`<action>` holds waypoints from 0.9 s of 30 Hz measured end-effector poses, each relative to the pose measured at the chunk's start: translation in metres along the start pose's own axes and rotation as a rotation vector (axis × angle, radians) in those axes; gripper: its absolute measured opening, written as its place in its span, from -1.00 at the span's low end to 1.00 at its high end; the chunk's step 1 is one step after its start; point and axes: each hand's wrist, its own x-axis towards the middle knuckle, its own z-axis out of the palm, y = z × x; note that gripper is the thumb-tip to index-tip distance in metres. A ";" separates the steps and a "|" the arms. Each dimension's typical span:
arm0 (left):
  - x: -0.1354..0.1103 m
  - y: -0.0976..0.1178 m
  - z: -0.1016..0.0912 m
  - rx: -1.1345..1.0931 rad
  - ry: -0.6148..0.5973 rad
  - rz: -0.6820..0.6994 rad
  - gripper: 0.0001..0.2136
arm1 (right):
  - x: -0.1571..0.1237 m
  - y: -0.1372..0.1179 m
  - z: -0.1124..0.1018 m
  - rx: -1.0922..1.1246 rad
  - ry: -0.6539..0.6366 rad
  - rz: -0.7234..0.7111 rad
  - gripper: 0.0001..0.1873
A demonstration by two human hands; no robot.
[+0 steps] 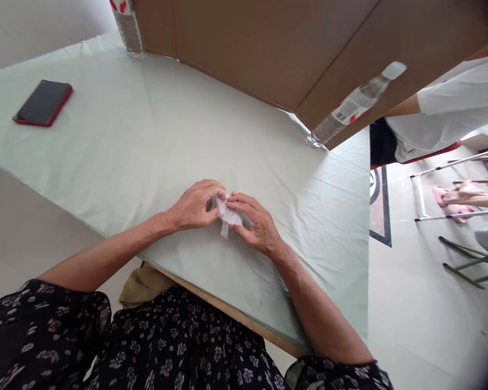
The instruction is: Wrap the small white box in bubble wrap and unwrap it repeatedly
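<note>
Between my two hands, just above the pale green tablecloth [179, 146], is a small crumpled white piece [230, 215] that looks like tissue or thin plastic wrapping. My left hand [199, 205] pinches its left side with curled thumb and fingers. On the other side, my right hand [255, 223] has its fingertips on the top and its thumb along the lower edge. A narrow strip of the white material hangs down toward me. Whether anything is wrapped inside cannot be seen.
A tall brown cardboard panel [244, 49] stands across the table's far side. Clear plastic bottles stand against it, one left [128, 30] and one right [353, 105]. A phone in a red case [43, 103] lies far left. Beyond the right edge are a seated person [451, 108] and metal-legged stools [472, 260].
</note>
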 end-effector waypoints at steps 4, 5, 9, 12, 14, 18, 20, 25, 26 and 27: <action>-0.012 -0.003 -0.007 0.041 -0.064 0.090 -0.61 | -0.007 0.007 0.010 -0.058 -0.024 -0.023 -0.50; -0.013 -0.004 -0.006 0.059 -0.067 0.094 -0.61 | -0.008 0.008 0.012 -0.064 -0.020 -0.017 -0.50; -0.007 -0.006 0.002 0.029 -0.026 0.033 -0.63 | 0.000 0.009 0.010 -0.053 0.002 0.046 -0.55; 0.006 -0.004 0.001 -0.122 -0.003 -0.130 -0.68 | 0.016 0.010 0.001 0.041 0.019 0.114 -0.63; 0.015 -0.003 -0.004 -0.264 -0.036 -0.322 -0.76 | 0.028 0.012 -0.004 0.155 0.011 0.201 -0.67; 0.028 -0.002 -0.012 -0.427 -0.128 -0.579 -0.72 | 0.046 0.020 -0.006 0.418 0.005 0.436 -0.65; 0.029 -0.004 -0.012 -0.354 -0.069 -0.568 -0.69 | 0.051 0.024 -0.003 0.527 0.047 0.500 -0.58; 0.029 -0.009 -0.008 -0.501 -0.044 -0.490 -0.61 | 0.058 0.030 0.006 0.671 0.042 0.544 -0.49; 0.029 -0.009 -0.008 -0.575 -0.067 -0.480 -0.58 | 0.058 0.031 0.007 0.669 0.031 0.551 -0.47; 0.029 -0.010 -0.008 -0.633 -0.087 -0.474 -0.54 | 0.058 0.032 0.008 0.648 0.040 0.556 -0.46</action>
